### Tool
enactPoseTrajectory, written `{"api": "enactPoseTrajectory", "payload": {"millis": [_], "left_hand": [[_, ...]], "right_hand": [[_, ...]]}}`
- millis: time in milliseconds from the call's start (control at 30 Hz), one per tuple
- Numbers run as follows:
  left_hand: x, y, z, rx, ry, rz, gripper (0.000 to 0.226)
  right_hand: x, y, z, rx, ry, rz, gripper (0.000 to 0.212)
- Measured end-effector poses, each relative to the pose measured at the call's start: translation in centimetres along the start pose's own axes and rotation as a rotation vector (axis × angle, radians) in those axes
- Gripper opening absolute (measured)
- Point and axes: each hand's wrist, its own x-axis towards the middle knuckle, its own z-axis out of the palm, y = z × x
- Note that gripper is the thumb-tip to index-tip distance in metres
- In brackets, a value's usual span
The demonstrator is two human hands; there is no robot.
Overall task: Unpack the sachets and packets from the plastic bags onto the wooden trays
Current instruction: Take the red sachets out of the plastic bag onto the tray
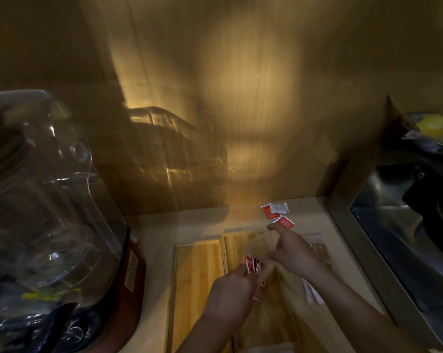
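Two wooden trays lie side by side on the counter, the left tray [197,276] bare and the right tray [237,242] partly under my hands. My left hand [230,296] is closed on a few red sachets [253,266] above the trays. My right hand [294,253] pinches the edge of a clear plastic bag [263,247], which is blurred and hard to trace. A small heap of red and white sachets [277,214] lies on the counter beyond the right tray. A clear bag with brown packets [319,250] lies right of my right hand.
A large blender with a clear cover [37,200] and dark red base [136,271] fills the left side. A metal sink [406,225] drops away at the right. A wooden wall [240,98] stands close behind the counter.
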Motion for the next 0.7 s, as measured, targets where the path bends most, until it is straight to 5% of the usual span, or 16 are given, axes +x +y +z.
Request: {"api": "enactPoseTrajectory", "payload": {"millis": [100, 200, 433, 700], "left_hand": [[-0.2, -0.9, -0.3, 0.032, 0.166, 0.078, 0.02], [-0.7, -2.2, -0.9, 0.003, 0.16, 0.014, 0.022], [-3.1, -5.5, -2.8, -0.301, 0.359, -0.021, 0.015], [-5.5, -6.0, -8.6, -0.242, 0.462, 0.151, 0.017]], "right_hand": [[0.6, 0.0, -0.4, -0.057, 0.117, -0.073, 0.023], [0.9, 0.0, -0.9, -0.083, 0.11, -0.122, 0.007], [-0.2, -0.4, -1.7, 0.247, -0.026, -0.146, 0.022], [-0.6, -0.8, -0.3, 0.883, -0.217, -0.282, 0.022]]}}
